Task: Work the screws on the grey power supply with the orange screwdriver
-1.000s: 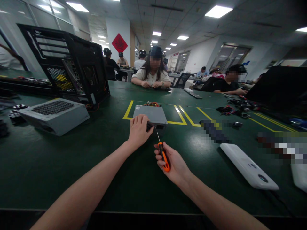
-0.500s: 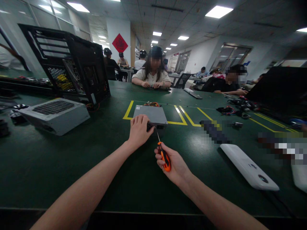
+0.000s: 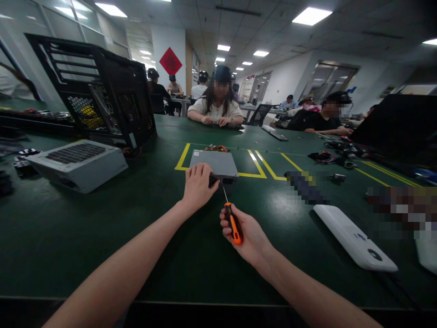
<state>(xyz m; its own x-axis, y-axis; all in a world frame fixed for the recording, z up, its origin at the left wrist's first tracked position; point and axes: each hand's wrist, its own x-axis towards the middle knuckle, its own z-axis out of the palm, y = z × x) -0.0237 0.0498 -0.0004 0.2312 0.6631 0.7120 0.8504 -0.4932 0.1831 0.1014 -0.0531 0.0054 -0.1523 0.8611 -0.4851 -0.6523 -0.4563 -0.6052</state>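
A flat grey metal power supply box [image 3: 215, 162] lies on the green table [image 3: 102, 237] inside yellow tape lines. My left hand [image 3: 198, 185] rests curled over its near left corner and grips it. My right hand [image 3: 244, 232] is closed round an orange-handled screwdriver [image 3: 232, 222]. The thin shaft of the screwdriver points up and away to the box's near face, just right of my left fingers. Coloured wires [image 3: 215, 148] show behind the box.
An open black computer case [image 3: 102, 91] stands at the back left, with a second grey power supply [image 3: 78, 164] in front of it. A white device [image 3: 353, 237] lies at right. Loose cables [image 3: 327, 157] sit farther right. Other people sit across the table.
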